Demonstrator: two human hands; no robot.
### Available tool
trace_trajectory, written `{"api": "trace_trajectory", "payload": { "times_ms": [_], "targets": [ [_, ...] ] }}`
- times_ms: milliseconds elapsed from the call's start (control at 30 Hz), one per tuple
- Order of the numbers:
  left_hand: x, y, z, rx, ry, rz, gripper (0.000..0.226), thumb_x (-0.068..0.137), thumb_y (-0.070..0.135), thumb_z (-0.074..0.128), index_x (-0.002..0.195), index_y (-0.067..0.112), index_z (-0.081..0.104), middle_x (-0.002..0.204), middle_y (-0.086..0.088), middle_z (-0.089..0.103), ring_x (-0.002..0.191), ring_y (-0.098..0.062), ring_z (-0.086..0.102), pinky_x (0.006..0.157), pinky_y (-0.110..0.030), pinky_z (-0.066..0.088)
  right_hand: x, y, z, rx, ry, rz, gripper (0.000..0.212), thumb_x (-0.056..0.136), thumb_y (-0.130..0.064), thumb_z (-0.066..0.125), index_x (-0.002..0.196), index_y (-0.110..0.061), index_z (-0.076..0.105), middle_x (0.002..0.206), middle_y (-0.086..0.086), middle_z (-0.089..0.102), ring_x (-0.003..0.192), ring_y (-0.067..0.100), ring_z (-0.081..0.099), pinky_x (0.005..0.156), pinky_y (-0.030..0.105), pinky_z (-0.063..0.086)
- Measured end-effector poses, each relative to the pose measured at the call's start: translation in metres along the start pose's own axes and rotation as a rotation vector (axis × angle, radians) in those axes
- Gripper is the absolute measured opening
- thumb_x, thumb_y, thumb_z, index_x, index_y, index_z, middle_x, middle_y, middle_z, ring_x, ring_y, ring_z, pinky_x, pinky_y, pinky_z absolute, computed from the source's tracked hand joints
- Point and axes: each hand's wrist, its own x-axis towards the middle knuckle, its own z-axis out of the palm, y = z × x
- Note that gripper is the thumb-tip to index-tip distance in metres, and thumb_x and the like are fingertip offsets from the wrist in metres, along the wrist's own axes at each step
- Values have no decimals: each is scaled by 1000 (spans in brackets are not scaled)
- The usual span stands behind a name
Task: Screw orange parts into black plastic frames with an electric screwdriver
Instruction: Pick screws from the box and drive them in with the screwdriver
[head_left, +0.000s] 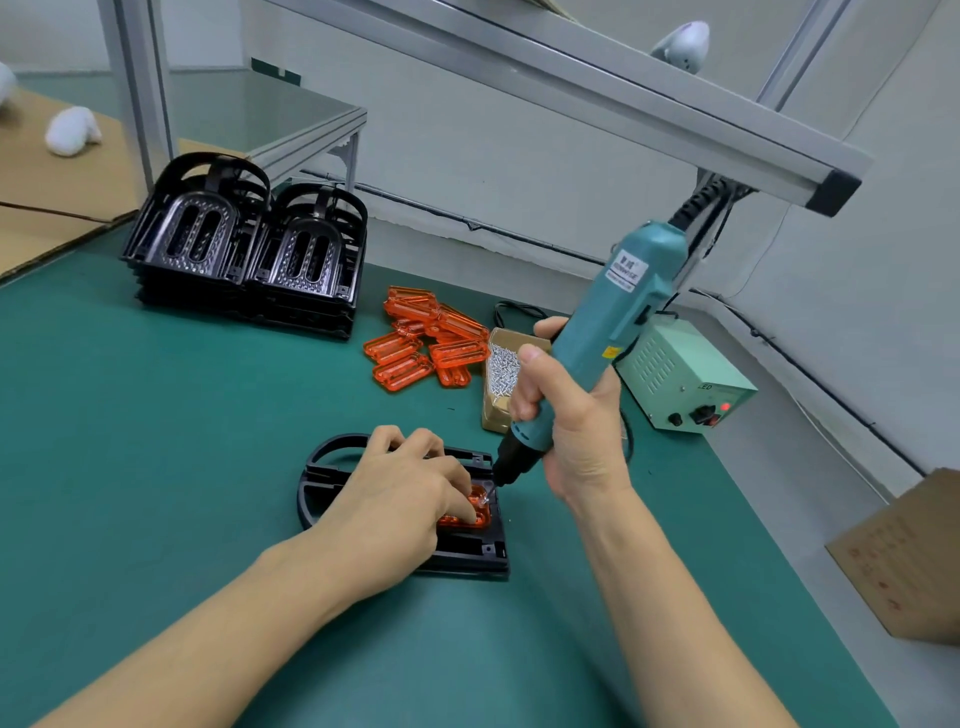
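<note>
Your green worktop (156, 441) runs beneath both forearms and carries everything. At its far left stand two stacks of black plastic frames (244, 249), side by side and touching. Right of centre, your electric screwdriver (608, 322) is tilted, its bit angled down to the left and meeting a small screw at the corner of the orange part. Your right hand (566, 415) is wrapped around the lower barrel, thumb lying up along it. Your left hand (400, 493) lies over the black frame (467, 556) on the worktop before you, fingers curled, the fingertips pressing down on the orange part (475, 512) seated in that frame. Behind the screwdriver sits a pale green power box (680, 374) with a red light. Loose orange parts (426, 338) lie piled near a cardboard box of screws (501, 371).
</note>
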Motion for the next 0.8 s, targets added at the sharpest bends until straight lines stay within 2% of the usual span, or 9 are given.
{"api": "trace_trajectory", "payload": {
  "times_ms": [200,433,567,800],
  "targets": [
    [1,0,0,8,-14,5,53,90,7,41,124,45,57,131,27,47,121,-8,23,95,-31,14,-1,4,4,4,-69,-15,17,84,-5,59,97,-16,57,48,-4,43,43,14,37,48,25,37],
    [2,-2,1,-12,-12,2,54,90,6,42,122,46,59,129,29,48,121,-9,24,94,-31,16,-5,4,0,-1,-54,-39,24,83,-6,60,100,-22,55,48,-6,44,43,16,37,52,26,38],
    [1,-3,3,-25,-10,-9,54,90,6,42,121,46,59,129,30,47,120,-9,24,95,-30,17,-5,4,3,-11,-71,-58,24,80,-12,66,88,-35,60,49,-6,45,44,15,38,52,27,38],
    [2,-2,4,-43,-1,-16,53,89,6,44,119,46,61,128,30,48,118,-6,22,92,-29,17,-7,1,1,10,-110,-47,31,84,-4,59,70,-32,60,47,-7,44,42,14,36,50,26,37]
  ]
}}
